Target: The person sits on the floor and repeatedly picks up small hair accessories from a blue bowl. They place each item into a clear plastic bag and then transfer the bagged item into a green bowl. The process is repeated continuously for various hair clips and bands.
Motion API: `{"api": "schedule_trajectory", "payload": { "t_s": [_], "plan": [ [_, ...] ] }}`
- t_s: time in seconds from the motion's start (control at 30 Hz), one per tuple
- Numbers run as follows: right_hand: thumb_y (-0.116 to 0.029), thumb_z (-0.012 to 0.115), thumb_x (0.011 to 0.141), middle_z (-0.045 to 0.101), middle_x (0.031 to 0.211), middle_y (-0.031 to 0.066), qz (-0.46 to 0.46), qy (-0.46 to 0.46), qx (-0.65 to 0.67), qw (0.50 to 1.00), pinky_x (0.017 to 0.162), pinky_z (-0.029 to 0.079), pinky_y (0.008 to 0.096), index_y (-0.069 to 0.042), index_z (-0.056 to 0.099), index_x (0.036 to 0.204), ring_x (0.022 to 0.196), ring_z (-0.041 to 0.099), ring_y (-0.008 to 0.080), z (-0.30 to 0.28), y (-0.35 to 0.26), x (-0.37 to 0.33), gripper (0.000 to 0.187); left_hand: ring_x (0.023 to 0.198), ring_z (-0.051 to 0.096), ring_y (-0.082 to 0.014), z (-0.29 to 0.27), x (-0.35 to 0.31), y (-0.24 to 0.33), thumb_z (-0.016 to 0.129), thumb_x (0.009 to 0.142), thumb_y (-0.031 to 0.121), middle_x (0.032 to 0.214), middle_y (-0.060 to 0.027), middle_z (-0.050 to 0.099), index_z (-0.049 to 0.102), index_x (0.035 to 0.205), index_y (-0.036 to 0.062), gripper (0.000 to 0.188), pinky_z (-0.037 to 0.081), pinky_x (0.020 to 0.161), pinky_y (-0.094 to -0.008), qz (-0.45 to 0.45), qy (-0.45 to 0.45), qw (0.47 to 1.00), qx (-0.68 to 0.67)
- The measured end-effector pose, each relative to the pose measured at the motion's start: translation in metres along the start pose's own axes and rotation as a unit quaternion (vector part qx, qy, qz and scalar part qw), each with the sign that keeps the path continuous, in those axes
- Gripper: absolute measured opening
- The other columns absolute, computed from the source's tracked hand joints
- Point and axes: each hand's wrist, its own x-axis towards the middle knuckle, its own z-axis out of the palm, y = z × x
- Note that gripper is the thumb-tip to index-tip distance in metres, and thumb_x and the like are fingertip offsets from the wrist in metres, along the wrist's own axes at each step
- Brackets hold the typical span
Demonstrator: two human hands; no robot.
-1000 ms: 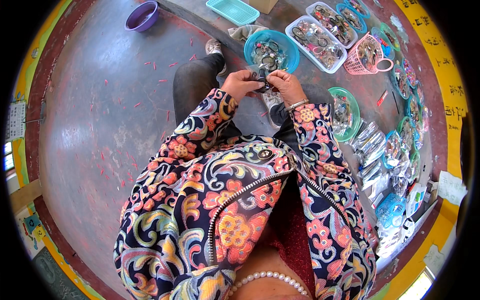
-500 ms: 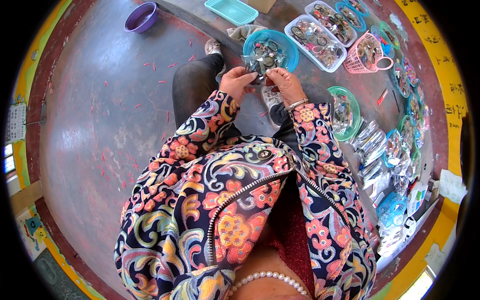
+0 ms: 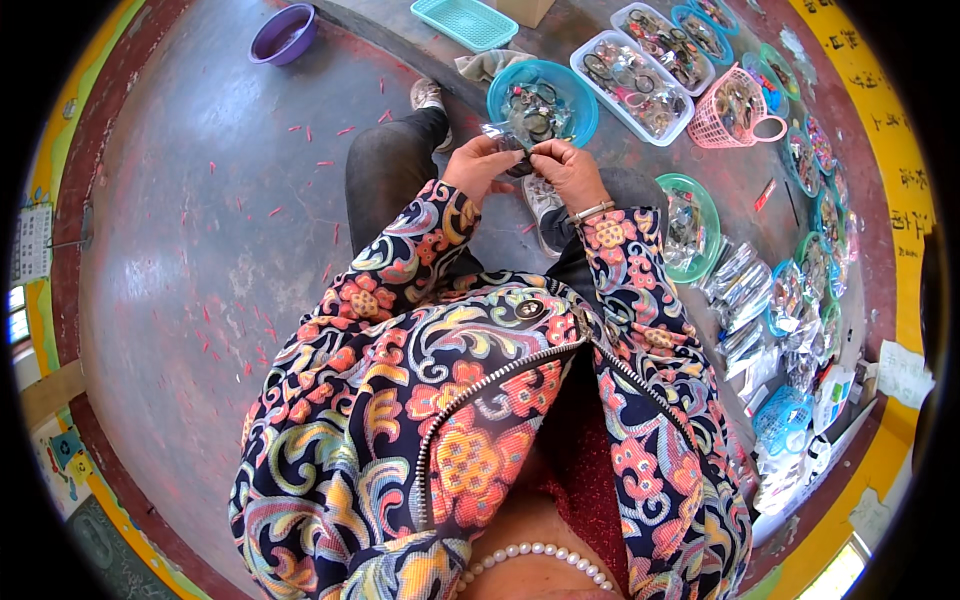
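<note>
My left hand (image 3: 474, 170) is closed on a shiny clear plastic packet (image 3: 495, 132) with something dark at its lower end. Fingertips of my right hand (image 3: 570, 176) pinch the near end of that packet, close beside the left fingers. What the dark part is stays too small and covered to name. Just beyond both hands, a blue basin (image 3: 581, 103) holds clear bags and dark rings that look like hair ties or bracelets.
A white tray (image 3: 662, 132) of similar items and a pink basket (image 3: 706, 128) stand to the far right. Nearer are a green basin (image 3: 711, 225) and piled silvery packets (image 3: 738, 285). A purple basin (image 3: 262, 45) and a turquoise tray (image 3: 455, 24) lie farther off.
The packet's shiny end has risen beyond my left fingers, and its clear film shows more. My right fingertips have moved slightly left, closer to the left hand.
</note>
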Motion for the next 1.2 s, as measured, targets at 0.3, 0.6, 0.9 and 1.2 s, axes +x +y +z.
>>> {"api": "schedule_trajectory", "payload": {
  "t_s": [0.3, 0.6, 0.9, 1.2],
  "plan": [
    [-0.016, 0.060, 0.078, 0.057, 0.073, -0.0017, 0.030, -0.001, 0.049, 0.998, 0.054, 0.037, 0.0175, -0.004, 0.060, 0.087, 0.062, 0.050, 0.0047, 0.002, -0.004, 0.000, 0.015, 0.055, 0.053, -0.0072, -0.009, 0.007, -0.007, 0.059, 0.078, 0.011, 0.071, -0.0008, 0.057, 0.058, 0.084, 0.0030, 0.010, 0.044, 0.047, -0.0188, 0.015, -0.018, 0.996, -0.082],
    [-0.017, 0.063, 0.076, 0.056, 0.070, -0.0035, 0.072, -0.018, 0.112, 0.991, 0.054, 0.038, 0.0181, -0.006, 0.059, 0.084, 0.059, 0.049, 0.0050, 0.001, -0.010, 0.000, 0.014, 0.051, 0.049, -0.0077, 0.001, 0.000, -0.002, 0.058, 0.080, 0.022, 0.069, -0.0006, 0.056, 0.058, 0.083, 0.0039, 0.019, 0.042, 0.045, -0.0196, 0.006, 0.041, 0.995, -0.089],
    [-0.018, 0.061, 0.078, 0.057, 0.069, -0.0027, 0.120, -0.058, 0.152, 0.979, 0.054, 0.039, 0.0186, -0.007, 0.059, 0.086, 0.060, 0.051, 0.0052, -0.006, -0.004, 0.000, 0.014, 0.050, 0.050, -0.0073, -0.013, 0.004, 0.003, 0.059, 0.080, 0.016, 0.068, -0.0014, 0.058, 0.059, 0.082, 0.0033, 0.013, 0.042, 0.044, -0.0180, 0.013, -0.031, 0.996, -0.082],
    [-0.016, 0.063, 0.075, 0.059, 0.074, -0.0018, 0.116, -0.052, 0.144, 0.981, 0.054, 0.039, 0.0181, -0.007, 0.059, 0.086, 0.064, 0.054, 0.0060, -0.001, -0.006, 0.002, 0.014, 0.051, 0.052, -0.0073, -0.005, 0.006, 0.000, 0.060, 0.077, 0.008, 0.069, -0.0022, 0.058, 0.060, 0.081, 0.0015, 0.008, 0.045, 0.044, -0.0188, 0.026, 0.028, 0.989, -0.146]
  ]
}}
